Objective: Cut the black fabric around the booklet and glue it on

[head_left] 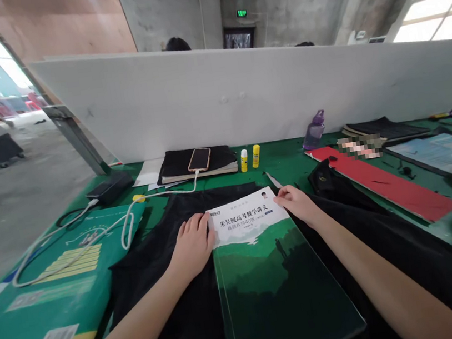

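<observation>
A green and white book [276,274] with Chinese print on its cover lies closed on black cloth [178,305] in front of me. My left hand [194,241] is at the book's upper left edge, fingers bent and closed against it; part of the grip is hidden. At the top right corner, my right hand [296,204] pinches the book between thumb and fingers. Just beyond that hand lies a slim, pale, pointed thing [273,179], whose kind I cannot make out.
Behind the book stand two glue sticks [244,161], a phone [199,160] lying on a black-covered book, and a purple bottle [313,130]. A cable [127,214] crosses a green package [54,294] at left. Right lies a red strip [388,183]. A white partition [199,100] closes off the back.
</observation>
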Demonstrator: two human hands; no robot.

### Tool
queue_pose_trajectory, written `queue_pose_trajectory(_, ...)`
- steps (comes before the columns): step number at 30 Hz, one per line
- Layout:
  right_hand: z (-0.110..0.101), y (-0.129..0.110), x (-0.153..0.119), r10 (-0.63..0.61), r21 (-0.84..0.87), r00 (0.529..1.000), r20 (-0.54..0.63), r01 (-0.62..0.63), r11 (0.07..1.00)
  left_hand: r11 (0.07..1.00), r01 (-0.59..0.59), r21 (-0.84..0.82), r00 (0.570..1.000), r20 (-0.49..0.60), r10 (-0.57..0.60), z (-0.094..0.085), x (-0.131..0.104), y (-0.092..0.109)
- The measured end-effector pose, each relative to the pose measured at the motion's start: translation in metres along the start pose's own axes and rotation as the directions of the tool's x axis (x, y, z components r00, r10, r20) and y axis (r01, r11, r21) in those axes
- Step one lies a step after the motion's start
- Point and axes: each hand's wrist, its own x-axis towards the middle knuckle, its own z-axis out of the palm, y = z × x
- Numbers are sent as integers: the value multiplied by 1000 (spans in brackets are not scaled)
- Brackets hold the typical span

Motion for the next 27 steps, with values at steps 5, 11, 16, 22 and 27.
queue_pose_trajectory(5,-17,-11,-7,105,-6,987,118,-105,994,999,11,47,1000,-3,-11,-2,-2,4)
queue_pose_trajectory(11,-29,-16,-26,-33,-174,963,269,83,981,999,1,40,1000,-17,-1,3,-2,1)
queue_pose_trajectory(16,-23,-8,-41,-277,-196,953,125,297,935,999,-6,34,999,-33,7,3,-2,0)
queue_pose_trajectory(22,-9,1,-43,-314,-282,949,22,307,909,1000,3,20,1000,-16,-2,1,-3,0)
queue_pose_trajectory(27,-16,8,-32,-301,-324,954,2,286,902,1000,26,-11,999,-31,-27,3,-4,-1)
